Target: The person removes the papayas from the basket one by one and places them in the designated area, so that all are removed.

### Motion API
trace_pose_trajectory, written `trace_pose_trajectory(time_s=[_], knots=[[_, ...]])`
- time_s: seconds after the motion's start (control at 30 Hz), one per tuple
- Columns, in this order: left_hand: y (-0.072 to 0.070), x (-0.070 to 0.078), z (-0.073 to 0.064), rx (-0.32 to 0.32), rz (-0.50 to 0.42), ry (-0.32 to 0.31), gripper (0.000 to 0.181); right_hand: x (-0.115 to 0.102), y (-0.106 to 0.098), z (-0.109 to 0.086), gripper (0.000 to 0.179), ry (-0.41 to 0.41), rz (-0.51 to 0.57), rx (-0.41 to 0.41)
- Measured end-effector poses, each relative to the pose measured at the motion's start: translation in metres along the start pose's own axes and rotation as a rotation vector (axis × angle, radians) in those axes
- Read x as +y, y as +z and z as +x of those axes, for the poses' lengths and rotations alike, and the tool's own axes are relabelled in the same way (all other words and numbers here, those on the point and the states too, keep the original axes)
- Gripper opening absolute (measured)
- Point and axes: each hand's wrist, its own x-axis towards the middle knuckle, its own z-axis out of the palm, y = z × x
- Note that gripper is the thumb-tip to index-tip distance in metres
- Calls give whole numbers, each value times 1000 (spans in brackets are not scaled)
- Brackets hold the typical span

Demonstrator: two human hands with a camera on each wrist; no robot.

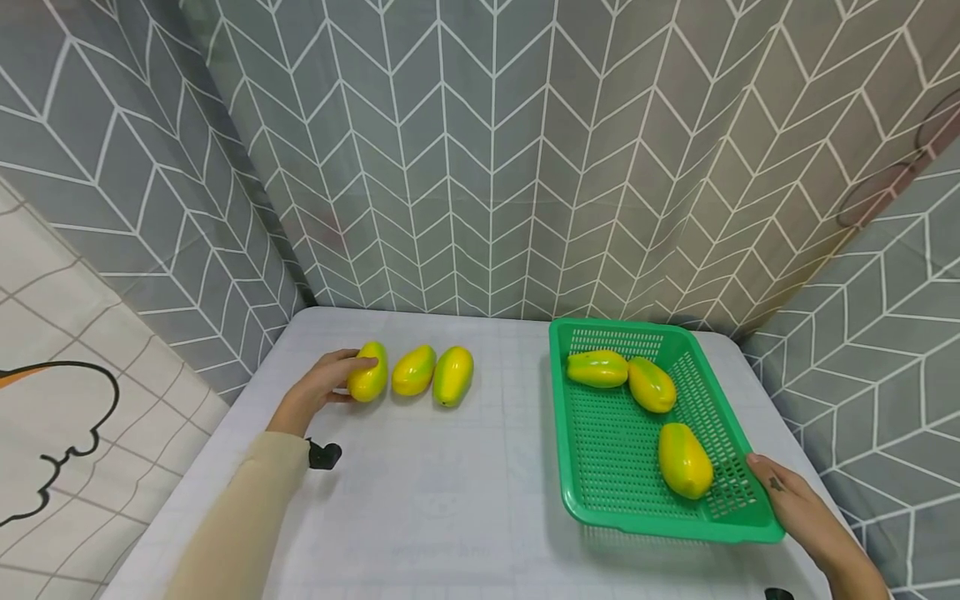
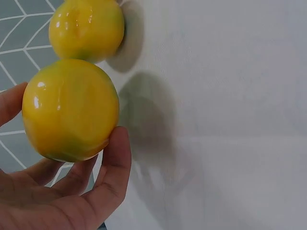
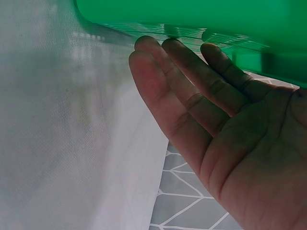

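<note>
At the left of the table, my left hand [image 1: 324, 385] grips a glossy yellow-green papaya [image 1: 367, 372], its fingers and thumb around the sides. The left wrist view shows this papaya [image 2: 71, 110] end-on, with a second one [image 2: 87, 29] beyond it. Two more papayas, one [image 1: 414, 370] in the middle and another [image 1: 453, 377] at the right, lie beside the gripped one. My right hand [image 1: 806, 508] holds a green plastic basket [image 1: 567, 450] at its near right corner, thumb by the rim. Seen from the right wrist, the fingers [image 3: 192, 96] reach under the basket's raised base.
Inside the basket are three papayas: one [image 1: 597, 369] at the back, one [image 1: 652, 385] touching or close to it, and one [image 1: 686, 461] nearer the front. A white cloth covers the table [image 1: 450, 492]. Grey patterned curtains [image 1: 465, 167] hang behind and at both sides.
</note>
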Motion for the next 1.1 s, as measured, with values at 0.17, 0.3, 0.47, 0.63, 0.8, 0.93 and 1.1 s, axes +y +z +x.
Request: trace_pose_trajectory(time_s=[0.17,0.3,0.47,0.63,0.8,0.93,1.1], knots=[[4,2,2,-2,8,0,91,-2,1,-2,85,-1,-12,9],[5,3,3,-13,19,3,90,-4,0,-4,84,5,-14,6],[6,3,5,-15,27,2,90,-4,0,-4,84,15,-21,2],[6,1,7,-15,29,-3,90,-4,0,-4,85,6,-13,10],[7,-1,11,-14,27,-19,89,-4,-1,-4,85,-1,-2,19],[6,-3,14,-13,43,-24,91,-3,0,-4,84,-1,5,14],[7,-3,17,-9,63,-27,91,-2,1,-4,84,-11,2,21]])
